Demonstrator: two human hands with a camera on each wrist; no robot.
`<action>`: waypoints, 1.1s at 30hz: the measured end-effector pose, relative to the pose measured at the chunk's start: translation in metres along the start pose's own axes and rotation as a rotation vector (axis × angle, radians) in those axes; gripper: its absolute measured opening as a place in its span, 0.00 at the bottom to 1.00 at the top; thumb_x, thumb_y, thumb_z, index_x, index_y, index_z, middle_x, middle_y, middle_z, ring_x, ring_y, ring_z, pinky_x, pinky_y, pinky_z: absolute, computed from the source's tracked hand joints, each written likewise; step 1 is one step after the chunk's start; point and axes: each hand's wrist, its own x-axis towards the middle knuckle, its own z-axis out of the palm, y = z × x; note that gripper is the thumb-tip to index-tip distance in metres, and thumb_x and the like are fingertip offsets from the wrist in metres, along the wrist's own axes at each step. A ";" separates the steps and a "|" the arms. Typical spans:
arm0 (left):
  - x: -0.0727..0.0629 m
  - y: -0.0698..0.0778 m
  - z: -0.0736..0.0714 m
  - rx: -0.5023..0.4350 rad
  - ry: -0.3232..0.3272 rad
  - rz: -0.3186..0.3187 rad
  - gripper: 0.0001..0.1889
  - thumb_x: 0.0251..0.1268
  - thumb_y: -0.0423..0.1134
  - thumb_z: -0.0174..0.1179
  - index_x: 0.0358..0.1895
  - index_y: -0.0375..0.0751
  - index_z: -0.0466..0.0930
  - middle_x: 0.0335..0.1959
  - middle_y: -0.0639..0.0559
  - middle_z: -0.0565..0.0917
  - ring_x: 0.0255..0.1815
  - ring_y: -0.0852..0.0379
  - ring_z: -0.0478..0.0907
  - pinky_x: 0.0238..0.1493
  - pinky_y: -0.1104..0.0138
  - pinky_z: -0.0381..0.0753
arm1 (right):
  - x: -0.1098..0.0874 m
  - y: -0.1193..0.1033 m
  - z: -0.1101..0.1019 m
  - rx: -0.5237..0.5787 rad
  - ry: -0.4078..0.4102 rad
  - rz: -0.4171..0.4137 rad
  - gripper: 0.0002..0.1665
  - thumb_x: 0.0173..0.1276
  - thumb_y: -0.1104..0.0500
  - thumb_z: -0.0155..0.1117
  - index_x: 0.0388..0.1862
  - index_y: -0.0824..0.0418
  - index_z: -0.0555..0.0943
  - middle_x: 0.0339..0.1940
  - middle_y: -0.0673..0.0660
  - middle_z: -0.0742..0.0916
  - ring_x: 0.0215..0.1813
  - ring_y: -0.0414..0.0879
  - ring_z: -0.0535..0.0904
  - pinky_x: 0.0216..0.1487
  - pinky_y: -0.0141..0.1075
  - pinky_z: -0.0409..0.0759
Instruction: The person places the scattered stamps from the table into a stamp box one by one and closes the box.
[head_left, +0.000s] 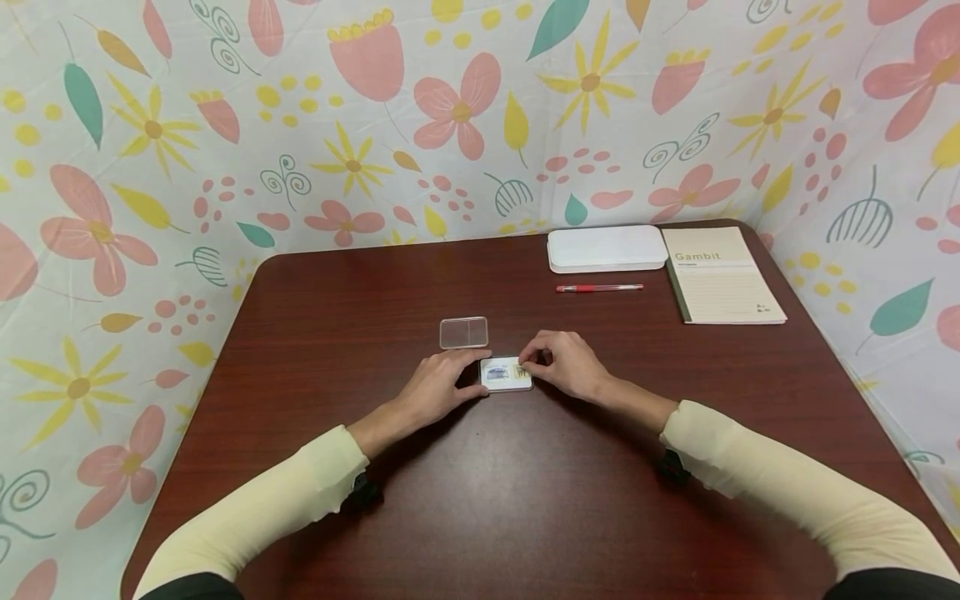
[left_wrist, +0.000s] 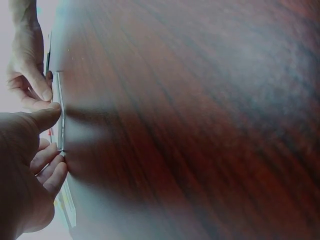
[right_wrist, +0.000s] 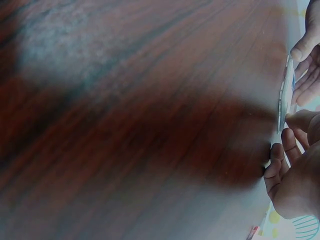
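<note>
Case [head_left: 507,389], small, flat and clear-rimmed, sits low on the table [head_left: 480,492] between the two hands, its long axis running from left to right, roughly square to the line from the person outward. Its white inside carries a bluish printed piece [head_left: 497,374] towards the left and a yellow piece [head_left: 518,372] at the right end. The relation that matters most is between that yellow piece and the right hand [head_left: 568,365]: the piece lies just left of the hand, at its very fingertips, so the right hand is the nearer of the two. Its thumb and forefinger are drawn together at the piece's outer side and appear to pinch it; whether any part of it is lifted cannot be told.

The left hand [head_left: 437,385] comes in from the opposite end. Its thumb and fingers stand apart by the case's short side, fingers at the far left corner and thumb at the near left corner, gripping the case between them. That grip seems well placed to steady the case against a pull along its length. The wrist views show the case nearly edge-on, too thin to tell whether one edge is raised.

A clear lid [head_left: 453,333] lies just beyond the left hand's fingers.
</note>
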 end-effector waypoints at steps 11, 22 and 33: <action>0.000 0.000 0.000 0.001 -0.001 0.005 0.30 0.67 0.46 0.76 0.70 0.43 0.81 0.65 0.49 0.85 0.65 0.49 0.83 0.62 0.52 0.82 | 0.000 0.000 0.001 0.027 0.019 0.004 0.05 0.66 0.67 0.78 0.36 0.57 0.92 0.31 0.46 0.86 0.30 0.42 0.76 0.32 0.33 0.73; 0.000 0.001 -0.001 0.001 -0.007 0.001 0.30 0.67 0.45 0.76 0.71 0.43 0.80 0.66 0.48 0.85 0.65 0.49 0.83 0.60 0.52 0.83 | 0.002 0.003 0.000 0.069 0.038 0.030 0.05 0.66 0.67 0.78 0.37 0.58 0.91 0.31 0.48 0.86 0.30 0.43 0.76 0.32 0.32 0.73; 0.000 0.001 -0.002 0.006 -0.016 0.007 0.31 0.68 0.45 0.75 0.72 0.43 0.79 0.67 0.47 0.84 0.66 0.48 0.82 0.62 0.51 0.82 | 0.005 0.003 -0.008 0.061 0.041 0.035 0.05 0.69 0.64 0.77 0.43 0.60 0.91 0.40 0.51 0.88 0.35 0.46 0.80 0.36 0.37 0.78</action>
